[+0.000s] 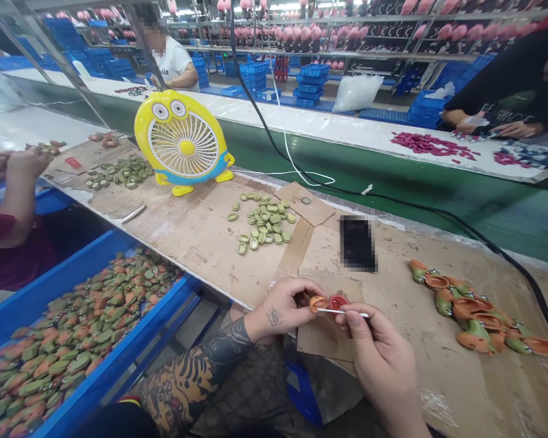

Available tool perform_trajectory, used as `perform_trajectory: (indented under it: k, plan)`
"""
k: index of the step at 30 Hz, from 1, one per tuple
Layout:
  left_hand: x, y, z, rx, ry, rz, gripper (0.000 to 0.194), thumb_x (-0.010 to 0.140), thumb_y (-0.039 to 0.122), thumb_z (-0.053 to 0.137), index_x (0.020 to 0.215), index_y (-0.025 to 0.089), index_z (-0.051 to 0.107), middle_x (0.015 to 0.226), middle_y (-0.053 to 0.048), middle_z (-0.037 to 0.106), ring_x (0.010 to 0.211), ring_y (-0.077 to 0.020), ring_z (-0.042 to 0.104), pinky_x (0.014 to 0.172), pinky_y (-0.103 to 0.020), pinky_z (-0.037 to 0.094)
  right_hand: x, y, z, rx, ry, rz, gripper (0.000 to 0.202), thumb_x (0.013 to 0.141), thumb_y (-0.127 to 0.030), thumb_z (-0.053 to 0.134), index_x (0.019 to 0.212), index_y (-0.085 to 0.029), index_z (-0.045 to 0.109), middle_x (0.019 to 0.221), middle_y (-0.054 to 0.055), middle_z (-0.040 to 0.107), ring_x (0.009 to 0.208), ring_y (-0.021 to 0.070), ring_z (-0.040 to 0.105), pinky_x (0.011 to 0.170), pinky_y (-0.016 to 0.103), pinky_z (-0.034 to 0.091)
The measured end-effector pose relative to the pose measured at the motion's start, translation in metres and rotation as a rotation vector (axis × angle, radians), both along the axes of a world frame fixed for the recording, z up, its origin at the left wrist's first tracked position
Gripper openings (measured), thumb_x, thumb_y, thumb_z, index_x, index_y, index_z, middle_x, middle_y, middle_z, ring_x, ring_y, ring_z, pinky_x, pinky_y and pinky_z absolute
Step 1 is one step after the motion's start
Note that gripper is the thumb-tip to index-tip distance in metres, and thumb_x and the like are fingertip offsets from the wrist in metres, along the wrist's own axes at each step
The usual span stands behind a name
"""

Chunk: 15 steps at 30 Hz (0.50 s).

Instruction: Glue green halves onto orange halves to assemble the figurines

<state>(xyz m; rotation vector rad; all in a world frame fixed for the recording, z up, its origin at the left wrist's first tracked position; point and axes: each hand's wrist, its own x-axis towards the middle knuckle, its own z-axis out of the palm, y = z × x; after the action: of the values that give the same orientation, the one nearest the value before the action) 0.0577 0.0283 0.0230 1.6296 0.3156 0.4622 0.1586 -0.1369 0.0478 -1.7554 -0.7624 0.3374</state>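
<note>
My left hand [290,307], with a tattooed forearm behind it, pinches a small hollow orange piece [318,302] over the near edge of the cardboard-covered table. My right hand [383,353] grips a thin white cotton swab [335,311], whose far tip touches or nearly touches the orange piece. A small red cup-like piece [337,302] sits just behind the swab, between the two hands; whether fingers hold it or it rests on the cardboard I cannot tell. Several hollow orange-and-green pieces [477,313] lie to the right. Farther off are loose green oval pieces [269,218].
A yellow fan [187,146] stands at the back left. A pixelated dark rectangle [358,243] lies ahead of my hands. A black cable [415,207] runs along the back edge. At lower left is a blue bin [80,420] of finished-looking pieces. Co-workers sit left and across.
</note>
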Motion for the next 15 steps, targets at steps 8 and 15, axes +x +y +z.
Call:
perform_trajectory:
  k: [8,15]
  plan:
    - [-0.0002,0.0004,-0.0032,0.015,0.011,0.008,0.027,0.080,0.031,0.082,0.101,0.016,0.078,0.087,-0.005,0.072,0.068,-0.0133,0.056,0.063,-0.024,0.045,0.0016,-0.0023,0.0017,-0.031,-0.097,-0.060,0.031,0.101,-0.049,0.058,0.093,-0.023,0.072,0.082,0.003,0.074,0.074,0.0169,0.068,0.072,0.022,0.057]
    - [-0.0022,0.0027,0.0036,0.063,0.010,-0.001,0.030,0.079,0.032,0.082,0.105,0.016,0.079,0.095,-0.007,0.073,0.076,-0.0159,0.059,0.066,-0.026,0.045,0.0053,-0.0083,-0.0002,-0.016,-0.170,-0.121,0.029,0.101,-0.048,0.059,0.095,-0.023,0.072,0.083,0.003,0.075,0.076,0.0184,0.071,0.073,0.023,0.056]
